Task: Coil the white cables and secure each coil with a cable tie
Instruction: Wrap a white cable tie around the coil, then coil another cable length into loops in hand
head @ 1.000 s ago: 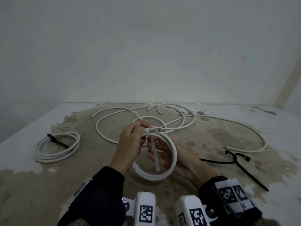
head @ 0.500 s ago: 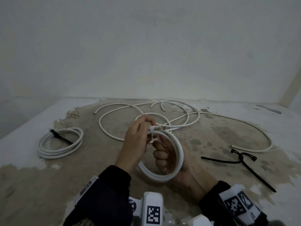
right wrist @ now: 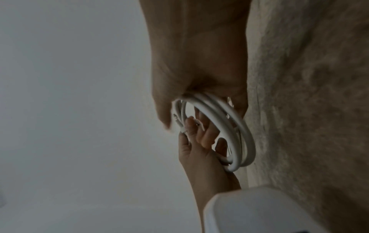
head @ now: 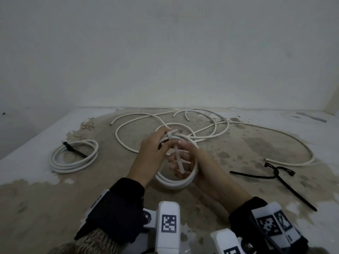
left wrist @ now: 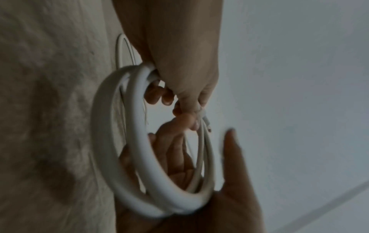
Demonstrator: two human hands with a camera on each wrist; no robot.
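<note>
Well off the floor, both hands on the white coil (head: 176, 182): left hand (head: 150, 154) pinching its top, right hand (head: 194, 164) cradling its rim, fingers spread.

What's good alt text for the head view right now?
Two hands hold a coiled white cable above a stained floor: the left hand pinches the coil's top where a white cable tie wraps it, the right hand cradles the far side. A finished coil with a black tie lies left, loose white cables behind, spare black ties right.
</note>
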